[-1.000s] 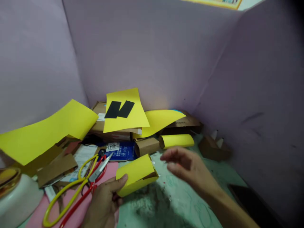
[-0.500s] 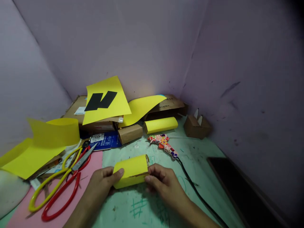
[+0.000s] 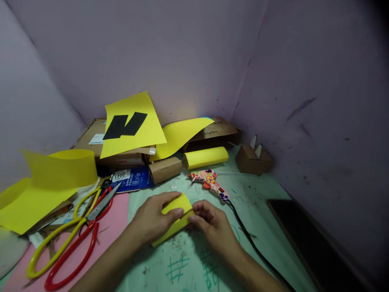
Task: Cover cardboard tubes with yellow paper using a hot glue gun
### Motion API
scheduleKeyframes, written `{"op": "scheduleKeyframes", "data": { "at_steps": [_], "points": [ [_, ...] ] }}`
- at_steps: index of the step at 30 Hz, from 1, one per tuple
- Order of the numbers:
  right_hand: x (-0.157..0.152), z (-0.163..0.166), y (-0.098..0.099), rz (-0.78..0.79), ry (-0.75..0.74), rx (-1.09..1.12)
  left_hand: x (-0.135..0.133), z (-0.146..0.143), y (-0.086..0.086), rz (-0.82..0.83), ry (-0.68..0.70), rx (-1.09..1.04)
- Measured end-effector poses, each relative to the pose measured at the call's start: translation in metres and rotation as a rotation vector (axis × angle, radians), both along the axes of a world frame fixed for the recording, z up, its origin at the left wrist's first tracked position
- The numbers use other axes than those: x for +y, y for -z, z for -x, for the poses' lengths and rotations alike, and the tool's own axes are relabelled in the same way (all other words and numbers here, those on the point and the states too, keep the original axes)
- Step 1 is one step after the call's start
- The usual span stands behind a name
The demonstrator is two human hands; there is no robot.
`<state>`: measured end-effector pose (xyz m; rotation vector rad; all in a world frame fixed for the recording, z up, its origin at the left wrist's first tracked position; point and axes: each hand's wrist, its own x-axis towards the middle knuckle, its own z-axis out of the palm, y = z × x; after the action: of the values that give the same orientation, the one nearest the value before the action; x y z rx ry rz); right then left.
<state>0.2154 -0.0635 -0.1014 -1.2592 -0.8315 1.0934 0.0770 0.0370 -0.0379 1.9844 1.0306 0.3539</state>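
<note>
Between my two hands, just above or on the green table cover, is a yellow paper-wrapped cardboard tube (image 3: 184, 204), flattened in shape. My left hand (image 3: 158, 215) lies over its top, with fingers on the far side and the thumb on the near face. At its right end my right hand (image 3: 209, 223) pinches the edge between thumb and fingers. A paper seam runs along the near side. Farther back lie a similar yellow tube (image 3: 206, 157), a bare brown cardboard tube (image 3: 165, 169) and a floral-patterned glue gun (image 3: 209, 184).
Two pairs of scissors, yellow-handled (image 3: 42, 259) and red-handled (image 3: 69, 259), lie left on pink paper (image 3: 117, 219). Yellow sheets (image 3: 133, 142) with black pieces rest on cardboard boxes. A small brown box (image 3: 253, 158) stands right. The black cord (image 3: 252, 247) runs toward the front.
My left hand has slid from the tube's left end rightward over its top, covering more of it. My right hand stays at the right end. The view has shifted slightly.
</note>
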Motion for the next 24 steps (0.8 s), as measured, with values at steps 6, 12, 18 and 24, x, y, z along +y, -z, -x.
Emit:
{"op": "scheduleKeyframes", "data": {
  "at_steps": [6,12,18,24],
  "points": [
    [-0.001,0.005,0.006,0.009,0.124,-0.029,0.001,0.000,0.004,0.036,-0.020,0.028],
    [-0.002,-0.001,-0.002,-0.095,0.161,-0.187,-0.004,-0.003,0.003,0.029,-0.031,0.071],
    [-0.007,-0.003,-0.006,-0.128,0.164,-0.330,-0.008,-0.004,0.002,0.027,-0.051,0.134],
    [-0.005,-0.006,-0.010,-0.159,0.164,-0.341,-0.014,-0.006,0.003,-0.034,-0.103,0.182]
  ]
}}
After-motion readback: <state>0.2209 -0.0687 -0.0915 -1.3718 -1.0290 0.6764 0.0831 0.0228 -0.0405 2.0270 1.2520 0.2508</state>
